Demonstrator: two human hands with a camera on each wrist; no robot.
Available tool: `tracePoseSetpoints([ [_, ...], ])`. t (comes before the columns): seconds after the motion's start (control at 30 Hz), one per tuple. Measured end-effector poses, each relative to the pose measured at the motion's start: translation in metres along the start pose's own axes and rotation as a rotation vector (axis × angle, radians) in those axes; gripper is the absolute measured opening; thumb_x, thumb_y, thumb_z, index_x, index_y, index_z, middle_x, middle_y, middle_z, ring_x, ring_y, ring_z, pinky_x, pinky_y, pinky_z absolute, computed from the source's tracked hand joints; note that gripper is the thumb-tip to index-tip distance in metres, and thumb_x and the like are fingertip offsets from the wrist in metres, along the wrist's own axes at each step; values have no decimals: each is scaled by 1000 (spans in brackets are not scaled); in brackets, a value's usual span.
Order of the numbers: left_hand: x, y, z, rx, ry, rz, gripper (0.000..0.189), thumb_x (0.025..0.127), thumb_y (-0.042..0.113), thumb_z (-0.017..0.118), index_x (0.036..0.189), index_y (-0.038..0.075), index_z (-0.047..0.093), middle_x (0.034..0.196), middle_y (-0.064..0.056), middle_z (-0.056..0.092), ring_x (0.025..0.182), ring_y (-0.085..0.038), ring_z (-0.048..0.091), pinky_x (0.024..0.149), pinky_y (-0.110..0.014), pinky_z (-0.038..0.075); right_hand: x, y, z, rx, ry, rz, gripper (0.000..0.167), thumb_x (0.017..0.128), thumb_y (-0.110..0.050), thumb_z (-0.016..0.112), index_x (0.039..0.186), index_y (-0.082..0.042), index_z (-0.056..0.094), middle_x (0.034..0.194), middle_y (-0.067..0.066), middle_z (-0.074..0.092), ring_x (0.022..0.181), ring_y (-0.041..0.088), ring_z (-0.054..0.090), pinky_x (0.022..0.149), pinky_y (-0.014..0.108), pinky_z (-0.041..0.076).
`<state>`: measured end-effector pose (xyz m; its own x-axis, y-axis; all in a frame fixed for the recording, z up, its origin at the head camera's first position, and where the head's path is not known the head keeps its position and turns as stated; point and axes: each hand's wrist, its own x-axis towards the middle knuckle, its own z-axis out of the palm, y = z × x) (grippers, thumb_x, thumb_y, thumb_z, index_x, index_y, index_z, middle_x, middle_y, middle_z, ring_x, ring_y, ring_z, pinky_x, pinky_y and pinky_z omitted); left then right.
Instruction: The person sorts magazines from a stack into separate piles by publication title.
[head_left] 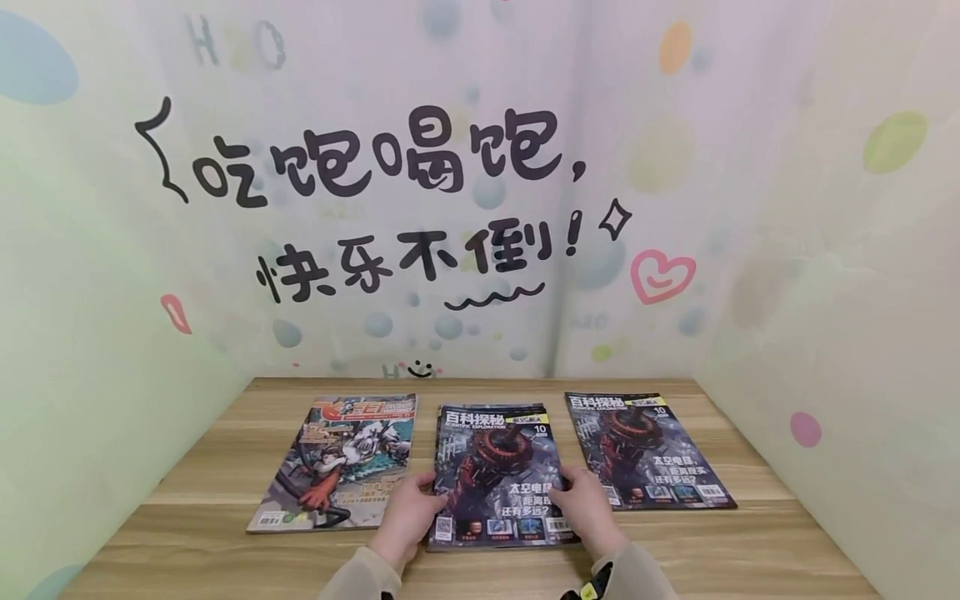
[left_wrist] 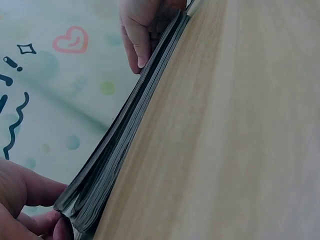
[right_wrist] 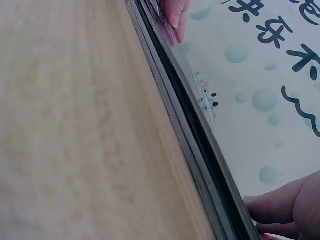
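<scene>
In the head view, a small stack of dark magazines (head_left: 495, 475) with a red ring-shaped machine on the top cover lies at the table's middle. My left hand (head_left: 408, 512) grips its left edge, thumb on the cover; in the left wrist view the left fingers (left_wrist: 37, 222) curl at the edge of the top magazine (left_wrist: 115, 125). On the opposite edge my right hand (head_left: 588, 508) holds on the same way, its thumb (right_wrist: 272, 202) lying along the side in the right wrist view. Narrow dark gaps show between the upper and lower layers.
To the left lies a colourful comic-style magazine (head_left: 341, 467). Another dark magazine (head_left: 648, 450) with the same cover lies to the right. The wooden table (head_left: 187, 542) meets a printed wall (head_left: 480, 333) at the back and pale walls on both sides.
</scene>
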<state>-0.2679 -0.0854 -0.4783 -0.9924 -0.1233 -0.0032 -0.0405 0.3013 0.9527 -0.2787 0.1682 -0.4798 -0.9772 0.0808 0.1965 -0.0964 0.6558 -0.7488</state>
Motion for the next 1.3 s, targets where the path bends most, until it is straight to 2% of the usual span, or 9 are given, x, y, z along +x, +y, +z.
tracePoseSetpoints([
  [0.23, 0, 4, 1, -8, -27, 11, 50, 87, 3, 61, 131, -15, 47, 126, -32, 51, 114, -42, 52, 93, -50, 47, 0, 1, 1, 40, 1, 16, 44, 80, -4, 69, 118, 16, 59, 114, 32, 60, 108, 43, 56, 94, 54, 43],
  [0.43, -1, 5, 1, -23, -64, 2, 54, 87, 3, 58, 135, -16, 41, 125, -32, 51, 116, -45, 49, 96, -54, 43, 0, 2, 2, 65, -2, 17, 44, 80, -2, 67, 119, 16, 58, 115, 32, 60, 109, 43, 56, 95, 54, 43],
  [0.53, -1, 4, 2, -92, -93, -3, 57, 85, -3, 54, 137, -18, 36, 129, -36, 46, 119, -47, 47, 99, -56, 40, 0, 2, 1, 86, -2, 16, 44, 80, -1, 67, 120, 16, 58, 116, 31, 60, 109, 41, 56, 95, 53, 43],
  [0.67, 0, 2, 2, -207, -144, -28, 59, 86, -6, 49, 140, -19, 28, 135, -39, 38, 123, -47, 44, 102, -55, 38, 1, 2, 2, 106, -3, 28, 44, 81, -1, 66, 120, 16, 57, 118, 30, 60, 111, 41, 55, 95, 53, 43],
  [0.9, -1, -1, 1, -380, -203, -88, 60, 90, -7, 43, 144, -16, 19, 141, -39, 30, 120, -36, 48, 99, -45, 44, 2, 1, 2, 129, -24, 79, 45, 86, -6, 64, 123, 16, 55, 123, 32, 56, 118, 45, 50, 98, 54, 41],
  [1.07, -2, -2, 0, -458, -223, -91, 60, 91, -7, 40, 145, -16, 14, 142, -39, 26, 116, -31, 52, 95, -39, 49, 1, -2, 0, 170, -26, 111, 47, 88, -8, 62, 126, 16, 52, 128, 33, 52, 122, 47, 45, 100, 55, 39],
  [1.3, -3, -4, 1, -495, -221, -80, 59, 91, -8, 38, 143, -19, 13, 142, -40, 28, 111, -28, 55, 93, -37, 50, 4, -3, -1, 191, 15, 120, 47, 87, -9, 64, 128, 11, 55, 125, 29, 57, 112, 39, 54, 94, 52, 43],
])
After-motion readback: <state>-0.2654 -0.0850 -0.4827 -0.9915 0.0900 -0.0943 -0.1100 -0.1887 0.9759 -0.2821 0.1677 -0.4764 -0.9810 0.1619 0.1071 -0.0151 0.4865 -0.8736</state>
